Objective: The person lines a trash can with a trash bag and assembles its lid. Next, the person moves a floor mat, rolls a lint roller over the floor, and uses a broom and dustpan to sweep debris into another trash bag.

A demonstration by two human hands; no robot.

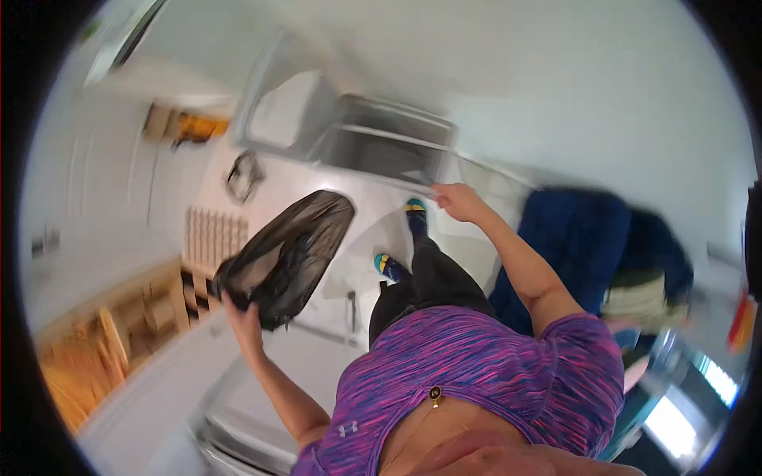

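On the left, my left hand (244,321) is closed on the gathered edge of a thin black trash bag (298,258). The bag hangs loosely, puffed out and partly see-through; whether anything is inside cannot be made out. Farther forward, my right hand (459,202) has its fingers curled at the near right corner of a grey bin (389,151), gripping its rim. The bin's top is uncovered and its inside is dark grey, with a light bar across it. A raised grey lid or frame (266,91) stands to its left.
A small black looped item (244,176), blurred, lies on the pale floor left of the bin. Dark blue cloth (567,246) hangs at the right. White cabinets (103,166) and an open wooden drawer (127,317) are at the left. My feet (401,238) stand close before the bin.
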